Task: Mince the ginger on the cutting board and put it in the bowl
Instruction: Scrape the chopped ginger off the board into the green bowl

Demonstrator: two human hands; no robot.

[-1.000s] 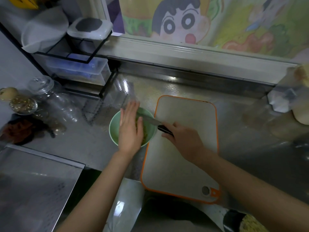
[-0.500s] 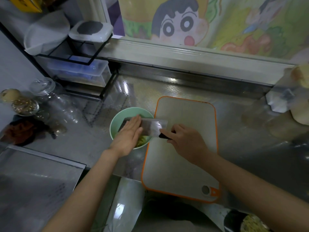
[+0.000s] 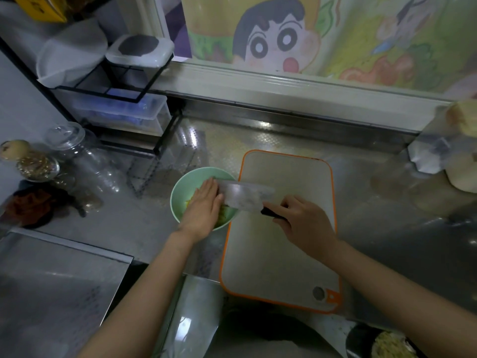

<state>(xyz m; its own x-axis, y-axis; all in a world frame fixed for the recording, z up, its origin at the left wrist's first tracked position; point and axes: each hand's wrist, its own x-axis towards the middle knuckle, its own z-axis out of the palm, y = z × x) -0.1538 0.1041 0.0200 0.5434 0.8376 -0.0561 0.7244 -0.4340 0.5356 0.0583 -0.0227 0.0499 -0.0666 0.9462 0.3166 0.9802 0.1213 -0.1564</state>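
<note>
Listing what lies before me on the steel counter [image 3: 258, 151].

Bowl [image 3: 180, 187]: pale green, round, standing on the counter just beside the left edge of the cutting board. Yellowish minced ginger [image 3: 225, 213] shows inside it, at the near side, partly hidden under my palm.

Cutting board [image 3: 281, 249]: pale with an orange rim, rounded corners, a hanging hole at its near right corner. Its surface looks bare; I cannot make out any ginger on it.

Cleaver [image 3: 245, 196]: broad rectangular blade, held flat side up, reaching from above the board's left edge out over the bowl. Black handle.

My right hand [image 3: 302, 223]: fingers closed around the cleaver's handle, over the left part of the board.

My left hand [image 3: 204, 210]: flat, fingers straight and together, gripping nothing, lying over the bowl with the fingertips at the far end of the blade. Whether it presses on the blade I cannot tell.

Black wire rack [image 3: 124, 96]: at the back left, carrying a lidded clear box [image 3: 140, 50] on top and a clear plastic drawer [image 3: 124, 109] below.

Glass jars [image 3: 67, 151]: on the left of the counter, well apart from the bowl.

Cartoon picture [image 3: 278, 34]: on the wall behind the counter.
</note>
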